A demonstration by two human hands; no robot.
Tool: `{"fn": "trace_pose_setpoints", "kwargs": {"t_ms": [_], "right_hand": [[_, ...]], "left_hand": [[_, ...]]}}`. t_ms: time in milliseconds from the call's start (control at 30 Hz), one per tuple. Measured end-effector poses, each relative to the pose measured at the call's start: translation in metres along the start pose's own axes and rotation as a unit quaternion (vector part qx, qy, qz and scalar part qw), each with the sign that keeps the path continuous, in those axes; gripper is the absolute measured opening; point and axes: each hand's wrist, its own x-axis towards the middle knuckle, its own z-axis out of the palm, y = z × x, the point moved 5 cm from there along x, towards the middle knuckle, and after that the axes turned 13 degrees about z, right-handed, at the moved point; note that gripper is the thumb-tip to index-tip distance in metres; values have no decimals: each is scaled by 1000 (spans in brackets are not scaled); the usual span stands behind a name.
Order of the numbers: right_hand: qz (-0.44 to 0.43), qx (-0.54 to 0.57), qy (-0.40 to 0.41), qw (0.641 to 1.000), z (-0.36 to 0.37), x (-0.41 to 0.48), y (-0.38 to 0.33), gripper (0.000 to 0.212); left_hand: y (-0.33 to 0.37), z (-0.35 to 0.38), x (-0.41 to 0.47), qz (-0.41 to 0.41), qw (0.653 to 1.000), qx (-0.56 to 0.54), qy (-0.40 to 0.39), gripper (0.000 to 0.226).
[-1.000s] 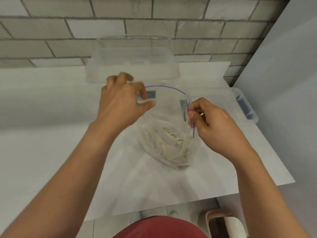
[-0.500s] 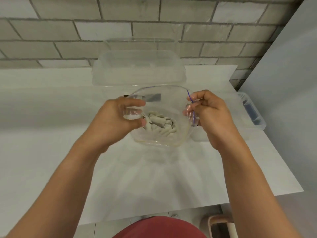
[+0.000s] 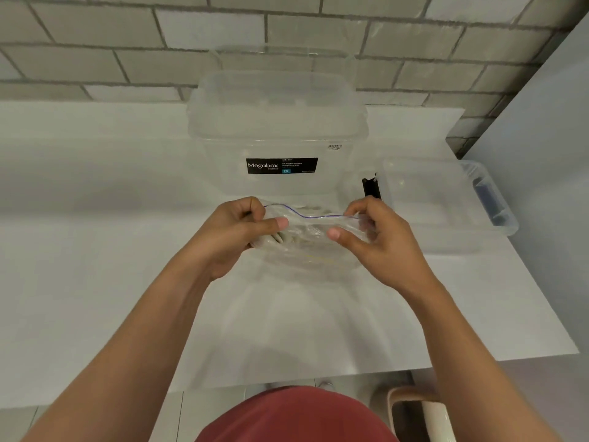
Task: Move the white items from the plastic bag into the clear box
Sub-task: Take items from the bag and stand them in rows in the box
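Nearest the camera, over the worktop [image 3: 95, 282], both hands hold the bag [image 3: 306, 247] in the air by its mouth; the left hand [image 3: 236, 234] pinches one end, thumb pressed against fingers [image 3: 282, 223], and the right hand [image 3: 373, 240] pinches the other; the white items [image 3: 287, 240] lie inside, so none seem moved yet. Just beyond stands the box [image 3: 277, 122], open, apparently empty; its clear walls and the crumpled bag blur the count of items.

One plastic bag [image 3: 314, 237], two clear boxes [image 3: 277, 129] [image 3: 446, 202], two hands [image 3: 229, 237] [image 3: 379, 240]; white items too bunched to count.
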Motion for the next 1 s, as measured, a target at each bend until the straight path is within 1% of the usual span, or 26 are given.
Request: {"fn": "trace_pose_setpoints", "kwargs": {"t_ms": [67,100,133,200,267,300,333,367,433,467,500,533,600,667,700,733,767,800,833,867,900,967,1000], "right_hand": [[-32,-40,38,998,-1,4,2,19],[-37,-50,61,996,-3,6,3,21],[-41,-57,83,994,-4,7,3,25],[-41,-66,116,990,-6,7,2,38],[-31,-62,123,990,-6,5,-3,50],[-27,-62,121,990,-6,4,-6,53],[-25,-64,117,991,-5,3,-8,56],[-24,-66,113,991,-5,2,-10,57],[-24,-75,115,990,-5,1,-13,57],[-20,-80,115,990,-5,1,-12,57],[-11,-92,119,989,-5,1,-11,57],[0,-110,125,986,-4,1,-8,56],[6,-164,151,975,-5,-2,-6,46],[-43,-240,233,942,-7,-13,-15,24],[-85,-267,277,919,-4,-21,-24,29],[-148,-268,298,904,2,-30,-34,32],[-215,-260,289,896,12,-37,-44,29],[-260,-262,253,894,23,-40,-50,25],[-264,-291,203,897,34,-39,-53,26],[-232,-338,155,899,44,-32,-50,28],[-173,-386,120,898,48,-23,-43,30],[-61,-446,90,888,44,-9,-30,34],[-28,-449,85,889,39,-6,-27,33]], "left_hand": [[-3,-1,0,38,996,80,-20,44],[-4,-1,-1,67,987,148,-24,44],[-3,-2,-1,97,969,225,-25,44],[2,2,-6,178,914,362,-46,43],[10,10,-14,274,835,469,-91,45],[14,14,-17,316,800,499,-108,46],[16,17,-19,341,780,511,-121,44],[19,18,-19,347,776,511,-131,37],[20,17,-13,323,790,505,-132,20],[20,14,-7,304,796,509,-121,19],[19,12,-2,293,797,518,-105,27],[17,11,4,288,795,525,-96,42],[12,12,12,278,791,534,-109,71],[10,17,12,264,790,536,-139,84],[9,20,11,259,789,536,-153,87],[9,21,10,259,787,536,-164,89],[9,21,10,262,783,537,-173,91],[9,20,10,263,780,538,-182,93],[8,18,11,264,775,541,-192,95],[7,15,12,264,771,545,-200,97],[6,11,13,264,766,548,-206,98],[4,4,15,255,763,553,-218,98],[3,2,16,245,764,553,-224,96]]}}
